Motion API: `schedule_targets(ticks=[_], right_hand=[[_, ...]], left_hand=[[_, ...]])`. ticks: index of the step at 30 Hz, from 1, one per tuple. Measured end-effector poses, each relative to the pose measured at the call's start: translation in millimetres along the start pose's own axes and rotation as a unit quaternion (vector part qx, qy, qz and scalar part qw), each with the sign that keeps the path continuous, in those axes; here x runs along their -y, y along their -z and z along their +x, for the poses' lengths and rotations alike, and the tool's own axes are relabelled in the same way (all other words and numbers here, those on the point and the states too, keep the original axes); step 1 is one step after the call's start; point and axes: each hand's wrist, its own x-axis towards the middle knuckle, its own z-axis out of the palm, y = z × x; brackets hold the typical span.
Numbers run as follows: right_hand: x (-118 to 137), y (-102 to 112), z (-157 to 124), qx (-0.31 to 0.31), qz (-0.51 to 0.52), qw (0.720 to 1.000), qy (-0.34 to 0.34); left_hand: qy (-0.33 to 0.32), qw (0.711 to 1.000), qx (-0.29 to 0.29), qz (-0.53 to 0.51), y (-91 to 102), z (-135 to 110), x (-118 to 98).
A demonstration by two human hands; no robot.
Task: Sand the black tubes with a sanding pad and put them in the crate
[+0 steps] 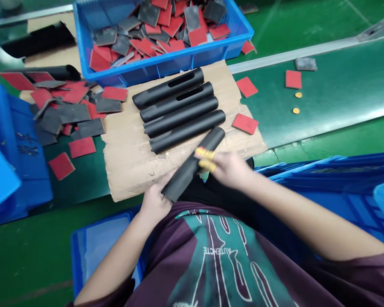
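My left hand point(156, 200) is closed around the near end of a black half-round plastic tube point(187, 172), which slants up and away over the front edge of the cardboard. My right hand point(228, 168), blurred by motion, is at the tube's middle with its fingers pinched together. Yellow covers point(206, 160) wrap two of its fingertips, with a trace of red beside them; what the pinch holds is hidden. Beyond the hands, several similar black tubes point(187, 130) lie side by side on the cardboard sheet point(124, 170). The two farthest show long slots.
A blue bin point(166, 57) of red and grey pads stands behind the cardboard. More pads point(81, 147) are heaped at left, near another blue bin point(32, 170). Red pads point(245, 123) and two yellow rings point(296, 111) lie on the green tabletop. Blue crates point(339, 183) sit at right.
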Motion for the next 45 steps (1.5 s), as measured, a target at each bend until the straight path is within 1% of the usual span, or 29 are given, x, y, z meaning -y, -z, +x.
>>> schedule_targets(ticks=[2,3,4,6,8,10,11,12,14,15,16,17,19,20,21,22,24,26,28,30,32,35,37,38,40,41,42,44,45], right_hand=[[-11.3,6.1,10.3,-0.060,-0.016,0.995,-0.076],[-15.4,8.2,13.7,-0.083,-0.026,0.991,-0.100],[-17.0,9.0,15.0,-0.090,-0.037,0.989,-0.109],[-14.0,8.3,11.3,-0.064,-0.065,0.992,-0.090],[-9.5,8.5,5.0,-0.010,-0.085,0.995,-0.054],[-11.7,12.6,3.3,0.023,-0.078,0.996,-0.032],[-15.4,15.3,4.8,0.021,-0.065,0.997,-0.028],[-19.7,17.6,7.0,0.005,-0.047,0.998,-0.029],[-24.3,17.5,9.8,-0.057,-0.013,0.997,-0.044],[-22.7,14.4,8.8,-0.085,0.003,0.995,-0.048],[-18.1,9.6,5.7,-0.095,0.020,0.994,-0.042],[-11.7,3.9,1.0,-0.083,0.034,0.996,-0.025],[0.9,-5.6,-8.8,-0.013,0.041,0.999,0.028],[3.5,-7.5,-11.5,0.018,0.036,0.998,0.046],[2.3,-7.1,-11.4,0.028,0.031,0.998,0.049],[-2.8,-4.5,-8.5,0.014,0.029,0.999,0.036],[-20.7,3.8,3.4,-0.052,0.042,0.998,-0.017],[-37.8,10.2,15.1,-0.112,0.058,0.990,-0.066],[-44.2,10.3,18.8,-0.127,0.063,0.986,-0.088],[-39.9,5.7,14.2,-0.116,0.065,0.987,-0.087],[-32.9,1.9,7.6,-0.090,0.072,0.991,-0.066],[-32.1,5.6,7.2,-0.063,0.069,0.995,-0.035],[-35.0,10.6,12.1,-0.070,0.051,0.995,-0.043],[-34.3,11.6,13.6,-0.085,0.042,0.994,-0.055],[-24.7,7.9,11.0,-0.117,0.033,0.990,-0.076],[-16.3,3.7,6.7,-0.117,0.031,0.990,-0.073],[-7.0,-1.1,1.2,-0.099,0.030,0.993,-0.056],[7.8,-8.3,-8.3,-0.029,0.014,0.999,0.002],[10.7,-9.4,-10.1,0.002,-0.001,1.000,0.019]], left_hand=[[-0.010,1.000,-0.003,0.005,-0.6,0.1,1.8],[-0.014,1.000,-0.003,0.004,-0.8,0.5,2.1],[-0.015,1.000,-0.003,0.000,-0.9,0.9,2.2],[-0.013,1.000,-0.002,-0.013,-0.7,1.6,1.6],[-0.008,1.000,0.000,-0.016,-0.3,1.8,0.7],[-0.006,1.000,0.003,-0.011,0.0,1.8,-0.5],[-0.006,1.000,0.005,-0.010,0.1,1.9,-1.1],[-0.006,1.000,0.004,-0.011,0.0,2.3,-1.8],[0.000,1.000,0.002,-0.015,-0.6,3.2,-3.0],[0.005,1.000,0.003,-0.017,-1.0,3.6,-3.2],[0.009,1.000,0.002,-0.019,-1.5,3.8,-3.0],[0.010,1.000,0.003,-0.020,-1.9,3.7,-2.3],[-0.003,1.000,0.004,-0.020,-2.9,2.2,0.8],[-0.011,1.000,0.003,-0.018,-3.3,1.1,2.7],[-0.017,1.000,0.002,-0.017,-3.7,-0.2,4.6],[-0.019,1.000,-0.001,-0.018,-4.0,-1.3,6.0],[-0.014,1.000,-0.006,-0.024,-4.0,-2.4,6.9],[-0.004,1.000,-0.003,-0.030,-3.2,-1.5,5.0],[0.005,0.999,0.005,-0.038,-1.9,0.5,2.5],[0.015,0.998,0.007,-0.058,-1.0,2.2,1.7],[0.025,0.996,0.001,-0.083,-1.1,2.8,3.2],[0.043,0.993,-0.005,-0.112,-2.3,2.4,5.8],[0.049,0.991,-0.009,-0.123,-2.6,2.3,5.0],[0.051,0.991,-0.011,-0.125,-2.5,2.5,3.7],[0.054,0.991,-0.016,-0.121,-1.9,3.3,0.4],[0.057,0.991,-0.019,-0.119,-1.7,3.8,-1.1],[0.063,0.990,-0.021,-0.121,-1.7,4.3,-2.3],[0.079,0.987,-0.026,-0.139,-2.7,5.2,-3.7],[0.088,0.983,-0.029,-0.156,-3.9,5.6,-4.3]])
